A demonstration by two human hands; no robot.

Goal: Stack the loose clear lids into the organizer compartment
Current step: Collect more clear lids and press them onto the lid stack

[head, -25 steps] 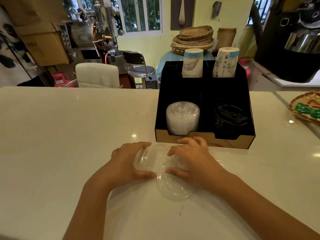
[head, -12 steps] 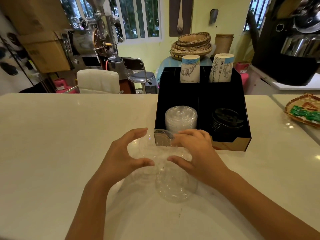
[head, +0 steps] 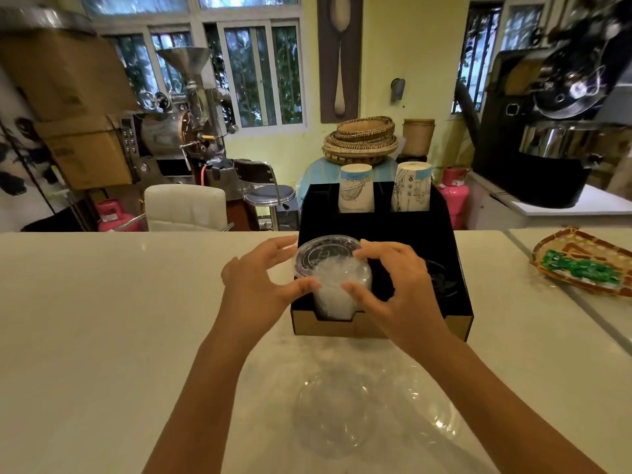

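Note:
A black organizer (head: 381, 328) with a brown cardboard front stands on the white counter. Its front left compartment holds a stack of clear lids (head: 337, 295). Just above that stack, tilted, is a clear lid (head: 326, 256) that I hold from both sides: my left hand (head: 263, 278) grips its left edge and my right hand (head: 393, 282) its right edge. Two more clear lids lie flat on the counter near me, one (head: 333, 410) in the middle and one (head: 427, 405) to its right, overlapping it. Black lids (head: 441, 278) fill the front right compartment.
Two paper cup stacks (head: 355, 189) (head: 412, 188) stand upright in the organizer's back compartments. A woven tray (head: 581, 260) with a green packet lies at the counter's right. Behind the counter are a white chair (head: 186, 206), a stool and machines.
Both hands have lifted one clear lid off the counter and carried it forward over the clear stack in the organizer. The view tilted upward.

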